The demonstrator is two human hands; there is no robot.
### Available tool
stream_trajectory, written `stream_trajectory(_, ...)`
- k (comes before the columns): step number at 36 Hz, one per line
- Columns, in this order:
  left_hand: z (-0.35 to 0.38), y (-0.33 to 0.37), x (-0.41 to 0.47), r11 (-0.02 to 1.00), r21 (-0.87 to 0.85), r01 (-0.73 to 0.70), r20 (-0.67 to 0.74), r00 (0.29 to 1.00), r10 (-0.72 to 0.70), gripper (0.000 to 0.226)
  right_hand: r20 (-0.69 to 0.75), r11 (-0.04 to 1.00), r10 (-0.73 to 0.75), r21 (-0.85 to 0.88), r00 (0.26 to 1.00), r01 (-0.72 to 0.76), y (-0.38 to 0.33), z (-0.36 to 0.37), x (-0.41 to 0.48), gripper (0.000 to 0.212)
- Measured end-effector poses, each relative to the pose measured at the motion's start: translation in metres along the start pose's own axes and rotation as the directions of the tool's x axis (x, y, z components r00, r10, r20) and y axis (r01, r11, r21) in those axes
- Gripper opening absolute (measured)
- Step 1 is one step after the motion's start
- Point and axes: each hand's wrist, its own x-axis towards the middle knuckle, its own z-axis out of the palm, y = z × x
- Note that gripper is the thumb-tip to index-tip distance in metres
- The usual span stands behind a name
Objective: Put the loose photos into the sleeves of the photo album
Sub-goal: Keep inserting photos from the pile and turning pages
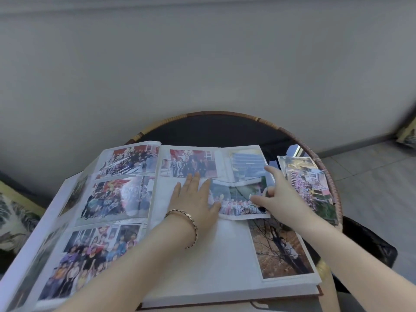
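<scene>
Two bare hands work over a thick white-paged photo album [202, 255] lying open on a round dark table with a woven rattan rim [225, 114]. Left hand [193, 199], a beaded bracelet [191, 224] on its wrist, lies flat with fingers spread on the right page, thumb touching the left edge of a curled group photo [236, 199]. Right hand [276, 194] pinches the right end of that same photo, index finger extended toward a building photo [247, 163] in the upper sleeve. The group photo sits across the middle of the right page, partly lifted, whether inside a sleeve cannot be told. Left page holds three sleeved group photos. A small stack of loose colour photos [308, 181] lies on the table just right of the album.
</scene>
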Motion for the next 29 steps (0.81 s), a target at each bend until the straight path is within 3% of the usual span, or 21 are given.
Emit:
stream_trajectory(3,-0.013,-0.010,-0.005,0.992,0.123,-0.011,0.071,0.997,0.002,0.070,0.010,0.995,-0.039,-0.087,0.999,0.039,-0.004,0.002,0.006,0.057)
stream_trajectory(8,-0.028,-0.037,-0.024,0.959,0.281,0.022,0.115,0.992,-0.056,0.093,0.078,0.998,-0.034,-0.056,0.996,0.039,-0.005,-0.010,0.012,0.048)
stream_trajectory(21,-0.009,-0.061,-0.041,0.991,0.112,0.079,-0.049,0.996,-0.074,0.108,0.176,1.000,-0.014,-0.021,0.984,0.018,-0.027,0.021,0.021,0.042)
stream_trajectory(25,-0.009,-0.061,-0.041,0.990,0.118,0.083,-0.048,0.996,-0.078,0.109,0.130,0.994,0.060,-0.094,0.990,-0.048,-0.032,0.014,0.026,0.020)
stream_trajectory(29,-0.009,-0.061,-0.041,0.990,0.115,0.082,-0.052,0.996,-0.076,0.108,0.102,0.986,0.164,0.012,0.981,-0.166,-0.032,0.008,0.027,0.028)
